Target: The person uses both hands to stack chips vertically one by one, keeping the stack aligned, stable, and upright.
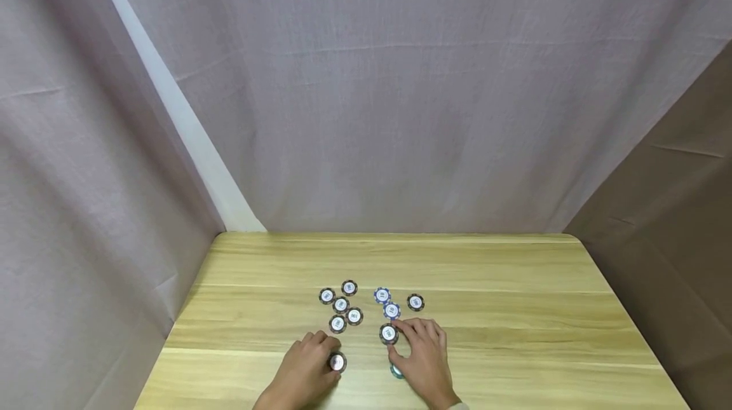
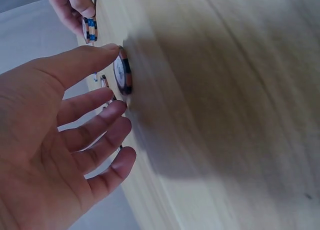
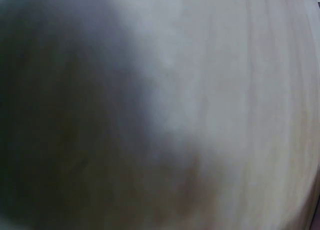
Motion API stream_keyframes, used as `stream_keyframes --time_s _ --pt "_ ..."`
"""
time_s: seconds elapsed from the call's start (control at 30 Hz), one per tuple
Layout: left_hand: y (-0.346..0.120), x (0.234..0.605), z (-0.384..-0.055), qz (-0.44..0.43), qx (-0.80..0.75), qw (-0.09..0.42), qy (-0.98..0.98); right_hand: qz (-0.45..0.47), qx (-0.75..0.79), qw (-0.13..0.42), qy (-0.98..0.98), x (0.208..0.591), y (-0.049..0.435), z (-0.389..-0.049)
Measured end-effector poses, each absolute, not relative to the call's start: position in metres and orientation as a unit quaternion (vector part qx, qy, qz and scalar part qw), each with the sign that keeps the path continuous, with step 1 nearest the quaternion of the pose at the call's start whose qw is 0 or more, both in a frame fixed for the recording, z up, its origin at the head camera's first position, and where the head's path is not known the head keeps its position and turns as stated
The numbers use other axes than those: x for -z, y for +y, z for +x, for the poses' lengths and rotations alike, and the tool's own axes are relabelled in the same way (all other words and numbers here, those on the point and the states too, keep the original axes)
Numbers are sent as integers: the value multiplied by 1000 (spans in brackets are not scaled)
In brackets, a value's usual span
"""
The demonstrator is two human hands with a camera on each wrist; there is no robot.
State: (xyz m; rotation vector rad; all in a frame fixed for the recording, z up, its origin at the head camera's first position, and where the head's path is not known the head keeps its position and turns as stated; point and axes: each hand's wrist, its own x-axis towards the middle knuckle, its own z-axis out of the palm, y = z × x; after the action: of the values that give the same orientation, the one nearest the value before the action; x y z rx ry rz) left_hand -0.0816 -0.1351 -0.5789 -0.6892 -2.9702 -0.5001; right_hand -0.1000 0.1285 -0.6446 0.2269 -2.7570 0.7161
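Note:
My left hand holds a black poker chip at its edges, between thumb and index finger, low over the table's front. In the left wrist view the thumb tip meets the rim of that chip, and the other fingers are loosely bent. My right hand pinches a black chip marked 100 between thumb and index finger. Partly hidden under this hand lies a green chip. Just beyond its index finger is a blue chip marked 10. The right wrist view is blurred and shows mostly wood and shadow.
Several black chips lie in a loose group beyond the left hand. Another blue chip touches the first, and a lone black chip lies right of them. Grey curtains stand behind the wooden table.

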Motion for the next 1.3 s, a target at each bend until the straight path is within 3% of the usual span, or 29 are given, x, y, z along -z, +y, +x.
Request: stream_keyframes --time_s 0.27,0.63,0.83,1.07,1.3 --pt "-140 585 -77 -221 174 13 -960 75 -246 132 -957 642 129 -100" --pt "-138 590 -75 -227 193 36 -954 79 -252 150 -953 644 129 -102" --pt "-138 595 -74 -248 156 23 -956 73 -248 141 -956 644 128 -101" --pt "-135 601 -75 -262 104 44 -958 68 -254 128 -956 642 128 -100" --pt "-128 596 -76 -255 139 27 -957 68 -252 133 -956 641 128 -99"
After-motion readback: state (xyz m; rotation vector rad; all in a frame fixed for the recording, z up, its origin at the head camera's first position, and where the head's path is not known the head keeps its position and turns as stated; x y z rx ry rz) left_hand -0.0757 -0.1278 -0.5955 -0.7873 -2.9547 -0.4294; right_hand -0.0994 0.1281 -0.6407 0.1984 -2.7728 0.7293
